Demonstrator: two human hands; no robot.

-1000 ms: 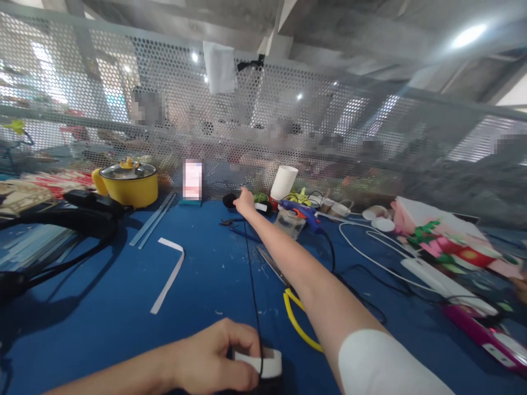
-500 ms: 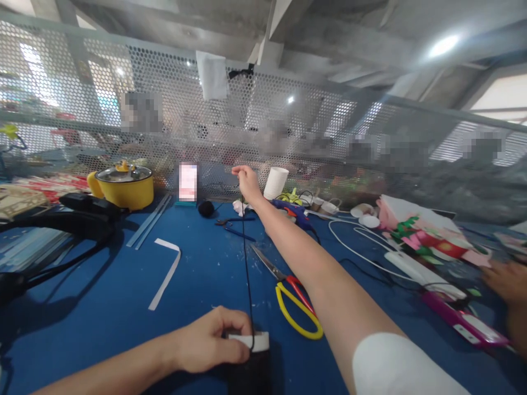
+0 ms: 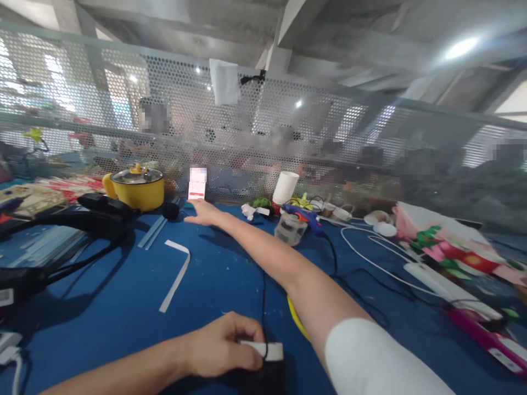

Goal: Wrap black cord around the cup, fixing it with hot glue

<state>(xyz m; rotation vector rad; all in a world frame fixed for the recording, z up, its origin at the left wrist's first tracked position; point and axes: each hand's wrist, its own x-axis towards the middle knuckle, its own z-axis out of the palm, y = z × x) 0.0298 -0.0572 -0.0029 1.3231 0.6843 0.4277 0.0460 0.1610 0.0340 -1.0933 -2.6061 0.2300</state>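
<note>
At the bottom of the view, my left hand [image 3: 226, 348] is closed, thumb and fingers pinching the white end of a dark block-like piece [image 3: 272, 351]. A thin black cord [image 3: 264, 307] rises from that white end and disappears behind my right forearm. My right hand [image 3: 203, 213] stretches far forward with its fingers apart, just below a lit phone [image 3: 196, 186]. To its left lies a round black ball [image 3: 171, 211]. The yellow handle [image 3: 297, 319] of a pair of scissors shows beside my right forearm, which hides the rest.
On the blue table [image 3: 123, 307] lie a bent white strip [image 3: 177, 274], a yellow pot [image 3: 142, 189] and a black strapped device [image 3: 102, 219]. A blue glue gun [image 3: 304, 216], a white roll [image 3: 285, 187], cables and a purple power strip [image 3: 486, 340] occupy the right. Behind stands a perforated metal screen [image 3: 247, 137].
My right hand has come down and left from its raised place, its fingers now spread. The black ball now lies left of the phone instead of right. My left hand keeps its grip.
</note>
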